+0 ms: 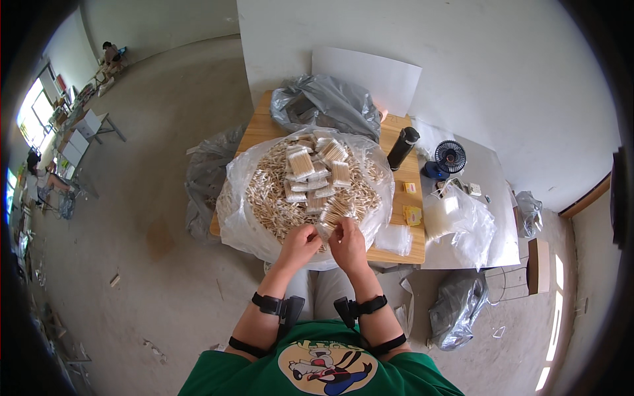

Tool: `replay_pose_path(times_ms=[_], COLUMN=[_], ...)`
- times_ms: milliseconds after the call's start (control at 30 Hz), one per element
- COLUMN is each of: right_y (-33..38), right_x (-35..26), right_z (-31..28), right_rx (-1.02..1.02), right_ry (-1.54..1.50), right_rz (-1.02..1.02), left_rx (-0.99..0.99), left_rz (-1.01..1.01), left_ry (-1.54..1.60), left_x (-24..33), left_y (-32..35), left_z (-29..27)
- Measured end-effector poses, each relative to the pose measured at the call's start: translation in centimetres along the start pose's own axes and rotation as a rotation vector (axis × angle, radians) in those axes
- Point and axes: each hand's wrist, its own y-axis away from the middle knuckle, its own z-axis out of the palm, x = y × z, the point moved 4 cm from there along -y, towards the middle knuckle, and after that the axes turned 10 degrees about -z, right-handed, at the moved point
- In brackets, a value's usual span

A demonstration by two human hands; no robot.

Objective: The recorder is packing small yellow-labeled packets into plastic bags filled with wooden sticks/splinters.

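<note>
A big clear plastic bag (pixel 232 198), its rim folded open, holds a heap of loose cotton swabs (pixel 267 188) with wooden-coloured sticks. Several filled clear packets of cotton swabs (pixel 300 165) are piled on top of the heap. At the bag's near edge, my right hand (pixel 349 245) grips one more packet of cotton swabs (pixel 335 211), fingers closed around its near right side. My left hand (pixel 301 245) is closed in a pinch at the same packet's near left edge; its fingertips are partly hidden.
The wooden table (pixel 254 132) also carries a grey plastic bag (pixel 323 105), a black bottle (pixel 403 148), yellow small boxes (pixel 412 215) and flat clear bags (pixel 395 239). A small fan (pixel 450 157) and white plastic bags (pixel 462 224) occupy a side table. Other people sit far left.
</note>
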Motion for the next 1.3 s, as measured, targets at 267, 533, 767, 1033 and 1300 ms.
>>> replay_pose_path(times_ms=[267,533,767,1033,1300], right_y=[-0.3,-0.2,-0.9,-2.4,-2.1], right_x=[0.5,3.1,3.8,2.0,2.8], right_z=[-0.4,1.8,1.6,2.6,4.1], right_rx=[-0.026,0.196,0.122,-0.167,-0.026], right_ry=[-0.078,-1.219,-0.776,-0.708,-0.884], right_rz=[-0.101,0.487,0.285,0.225,0.329], left_rx=[-0.100,0.133,0.222,0.261,0.250], left_rz=[0.200,-0.034,0.024,0.298,0.222], left_ry=[-0.206,0.248,0.293,-0.089,0.000], left_x=[1.6,-0.2,0.2,1.8,1.0], left_y=[-0.3,-1.9,-2.0,-1.7,-1.7], left_z=[-0.2,-2.8,-3.2,-3.1,-2.9])
